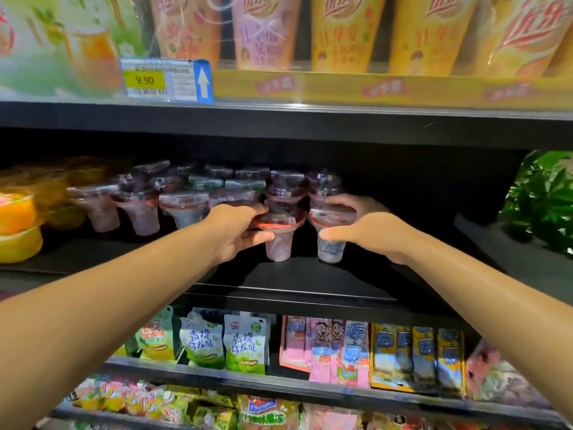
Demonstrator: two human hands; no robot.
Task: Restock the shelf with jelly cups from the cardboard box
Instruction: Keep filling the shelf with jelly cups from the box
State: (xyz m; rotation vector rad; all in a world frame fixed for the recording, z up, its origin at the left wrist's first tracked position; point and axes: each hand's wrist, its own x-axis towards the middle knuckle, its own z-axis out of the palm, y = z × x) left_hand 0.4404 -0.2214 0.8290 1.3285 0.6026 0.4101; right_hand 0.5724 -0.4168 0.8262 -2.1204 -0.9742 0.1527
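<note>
Both my hands reach onto the dark middle shelf [294, 277]. My left hand [235, 231] grips a clear jelly cup with a red rim and purple jelly [280, 243], standing on the shelf. My right hand [369, 228] grips a second clear jelly cup [331, 248] just to its right, fingers over its lid and thumb at its side. More cups are stacked on top of both. Several purple jelly cups [183, 206] stand in rows to the left. The cardboard box is not in view.
Orange and yellow jelly tubs [18, 225] sit at the shelf's left end. A green plant [545, 200] is at the right. Tall drink cups [344, 32] and a price tag [167, 80] fill the shelf above; snack pouches [245, 342] hang below.
</note>
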